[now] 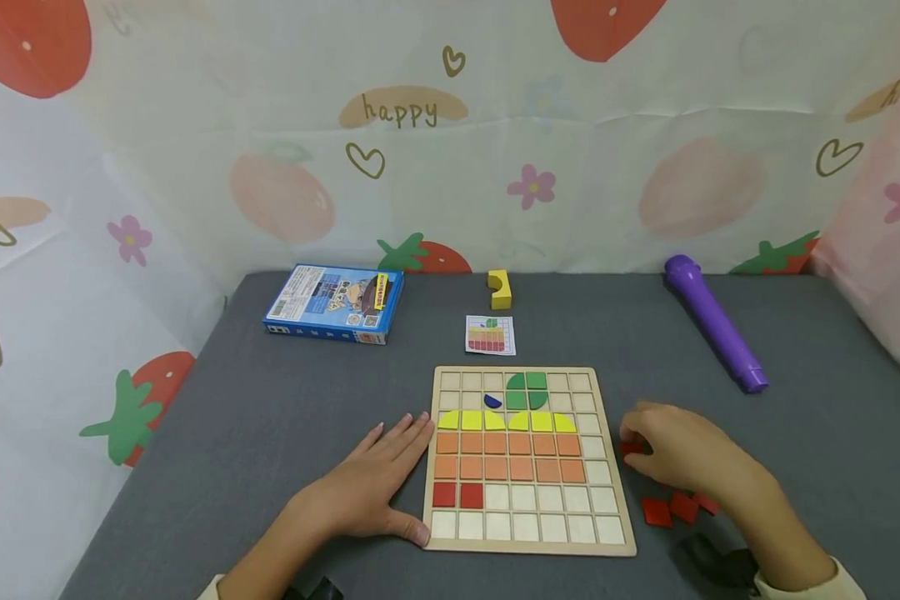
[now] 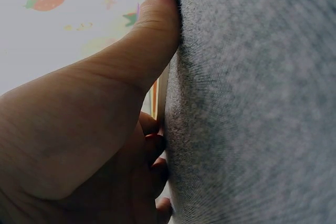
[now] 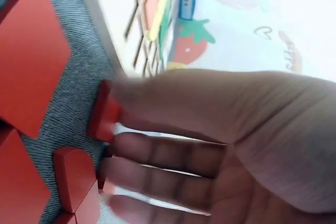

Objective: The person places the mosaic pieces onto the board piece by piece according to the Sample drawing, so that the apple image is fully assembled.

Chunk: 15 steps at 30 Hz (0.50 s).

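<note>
My left hand [image 1: 367, 492] lies flat with fingers spread along the left side of a wooden grid board [image 1: 525, 546], thumb [image 2: 152, 24] at its near corner. Beyond the board's right side, my right hand [image 1: 678, 446] pinches a red square tile [image 3: 105, 111] between thumb and fingertips, low over the cloth. More red tiles [image 1: 656, 512] lie loose just below that hand. Set in the board are green pieces [image 1: 527, 390], a row of yellow pieces [image 1: 471, 420], two rows of orange tiles [image 1: 495, 468] and two red tiles [image 1: 444, 495]. A small blue piece [image 1: 492, 402] sits tilted among them.
Behind the board lie a small pattern card [image 1: 490, 335] and a yellow notched block [image 1: 499, 290]. A blue box [image 1: 333, 302] is at the back left, a purple microphone-shaped object [image 1: 716, 325] at the back right. Printed cloth walls [image 1: 495, 208] surround the grey table.
</note>
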### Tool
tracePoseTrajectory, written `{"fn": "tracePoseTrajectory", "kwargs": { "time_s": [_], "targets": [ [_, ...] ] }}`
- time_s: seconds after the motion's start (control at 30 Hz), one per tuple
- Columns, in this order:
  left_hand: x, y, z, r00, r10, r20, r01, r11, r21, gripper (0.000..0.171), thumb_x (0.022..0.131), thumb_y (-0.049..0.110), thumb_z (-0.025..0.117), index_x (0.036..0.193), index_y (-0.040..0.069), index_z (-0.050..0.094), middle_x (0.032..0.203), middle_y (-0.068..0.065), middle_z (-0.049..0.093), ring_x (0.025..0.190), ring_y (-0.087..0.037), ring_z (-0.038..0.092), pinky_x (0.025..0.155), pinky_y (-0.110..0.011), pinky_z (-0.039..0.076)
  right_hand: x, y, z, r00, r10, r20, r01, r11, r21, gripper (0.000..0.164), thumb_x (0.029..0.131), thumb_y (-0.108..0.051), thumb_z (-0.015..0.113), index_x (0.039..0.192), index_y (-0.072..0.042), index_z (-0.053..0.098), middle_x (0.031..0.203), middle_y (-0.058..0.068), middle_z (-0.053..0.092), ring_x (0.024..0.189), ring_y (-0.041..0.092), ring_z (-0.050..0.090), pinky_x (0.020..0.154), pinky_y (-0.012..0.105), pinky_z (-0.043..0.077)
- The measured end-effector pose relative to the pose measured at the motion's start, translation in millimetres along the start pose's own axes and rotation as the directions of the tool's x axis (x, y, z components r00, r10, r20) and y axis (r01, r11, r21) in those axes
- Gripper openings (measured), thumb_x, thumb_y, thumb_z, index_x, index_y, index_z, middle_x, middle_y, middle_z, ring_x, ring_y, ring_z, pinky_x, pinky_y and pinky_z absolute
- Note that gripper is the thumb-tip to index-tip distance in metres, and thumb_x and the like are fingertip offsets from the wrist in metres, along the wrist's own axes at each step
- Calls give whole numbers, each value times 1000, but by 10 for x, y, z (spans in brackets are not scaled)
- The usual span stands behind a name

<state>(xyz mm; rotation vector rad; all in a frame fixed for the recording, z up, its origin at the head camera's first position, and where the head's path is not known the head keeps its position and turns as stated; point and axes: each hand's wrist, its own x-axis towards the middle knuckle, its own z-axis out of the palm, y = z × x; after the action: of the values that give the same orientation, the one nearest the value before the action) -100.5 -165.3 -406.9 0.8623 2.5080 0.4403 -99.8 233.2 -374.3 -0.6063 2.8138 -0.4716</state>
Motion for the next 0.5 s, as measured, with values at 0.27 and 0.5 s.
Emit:
{"fn": "tracePoseTrajectory", "kwargs": {
  "time_s": [0.27,0.5],
  "targets": [
    [3,-15,7,1000,19,-14,-19,1000,0,125,73,78,66,163,13,9,168,-2,7,153,-22,2,120,-53,3,0,37,7,999,-9,44,8,1000,21,28,76,-12,88,88,-14,63,83,-5,54,70,11,47,61,32,44],
    [-1,-20,22,1000,19,-7,-19,1000,-17,124,73,77,67,163,12,10,168,-3,8,153,-23,2,119,-54,3,19,-24,59,999,34,36,-35,999,31,23,75,-7,79,77,-12,56,68,-3,47,59,13,42,53,29,35]
  ]
}}
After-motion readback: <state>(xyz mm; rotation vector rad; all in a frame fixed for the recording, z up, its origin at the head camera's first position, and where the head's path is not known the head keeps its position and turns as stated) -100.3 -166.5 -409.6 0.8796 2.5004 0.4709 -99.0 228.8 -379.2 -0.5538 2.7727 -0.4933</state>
